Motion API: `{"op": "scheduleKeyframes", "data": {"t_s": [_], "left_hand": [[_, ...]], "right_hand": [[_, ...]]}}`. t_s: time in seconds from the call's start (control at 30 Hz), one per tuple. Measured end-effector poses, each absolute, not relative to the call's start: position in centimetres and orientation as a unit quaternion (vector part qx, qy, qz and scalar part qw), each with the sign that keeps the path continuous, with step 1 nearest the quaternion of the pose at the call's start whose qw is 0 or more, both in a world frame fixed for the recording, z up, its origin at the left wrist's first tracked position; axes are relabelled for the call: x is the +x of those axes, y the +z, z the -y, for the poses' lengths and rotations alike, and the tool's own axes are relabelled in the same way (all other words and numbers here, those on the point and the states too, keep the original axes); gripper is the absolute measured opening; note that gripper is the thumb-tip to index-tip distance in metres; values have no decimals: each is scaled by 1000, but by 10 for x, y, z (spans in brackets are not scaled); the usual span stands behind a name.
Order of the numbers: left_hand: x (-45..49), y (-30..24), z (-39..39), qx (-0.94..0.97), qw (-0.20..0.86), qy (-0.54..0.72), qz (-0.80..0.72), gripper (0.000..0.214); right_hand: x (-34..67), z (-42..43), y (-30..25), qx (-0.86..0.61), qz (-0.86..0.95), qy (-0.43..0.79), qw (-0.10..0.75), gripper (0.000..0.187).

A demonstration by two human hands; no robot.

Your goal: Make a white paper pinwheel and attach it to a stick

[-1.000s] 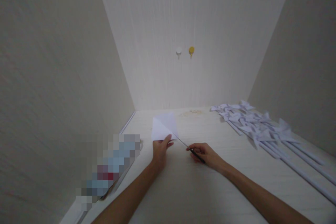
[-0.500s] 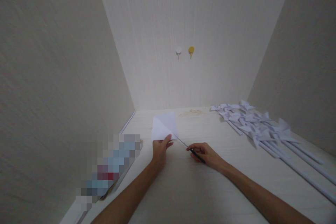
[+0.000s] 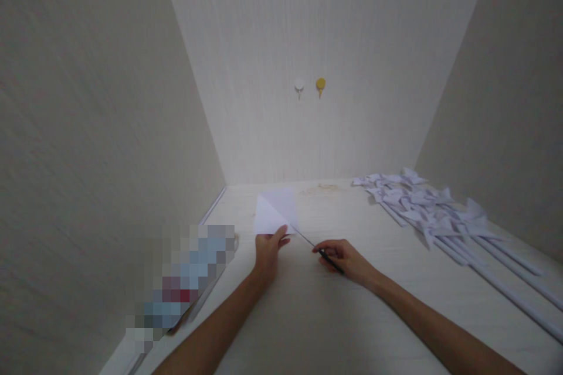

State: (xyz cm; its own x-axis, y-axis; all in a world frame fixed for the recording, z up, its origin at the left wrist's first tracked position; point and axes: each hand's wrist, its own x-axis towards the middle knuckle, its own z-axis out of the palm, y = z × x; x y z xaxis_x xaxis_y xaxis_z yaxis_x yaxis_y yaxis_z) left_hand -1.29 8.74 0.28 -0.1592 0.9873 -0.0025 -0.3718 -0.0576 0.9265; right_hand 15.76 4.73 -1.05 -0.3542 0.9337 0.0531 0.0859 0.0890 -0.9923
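Observation:
A small white sheet of paper (image 3: 277, 208) with a diagonal crease is held just above the light tabletop. My left hand (image 3: 269, 249) pinches its near edge, thumb on top and fingers underneath. From the right, my right hand (image 3: 345, 259) grips a slim tool with a straight black handle (image 3: 331, 261) and a narrow, pale shaft or blade. That thin end reaches the paper's near right corner, in line with the crease. Whether it is a knife or another thin tool cannot be made out.
Several white paper pinwheels (image 3: 422, 211) on rolled paper sticks (image 3: 505, 293) lie along the right side. A blurred-out item (image 3: 189, 281) lies by the left wall. The back wall bears a white hook (image 3: 299, 87) and a yellow hook (image 3: 321, 85).
Almost nothing differs. The paper has shifted very slightly, with both hands keeping their holds and the tool staying at the corner.

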Motion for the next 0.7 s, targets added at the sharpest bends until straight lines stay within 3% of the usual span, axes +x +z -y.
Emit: {"op": "scheduleKeyframes", "data": {"t_s": [0.7], "left_hand": [[-13, 2, -89, 353, 539, 630, -434, 11]], "right_hand": [[159, -49, -16, -424, 656, 492, 385, 24]]}}
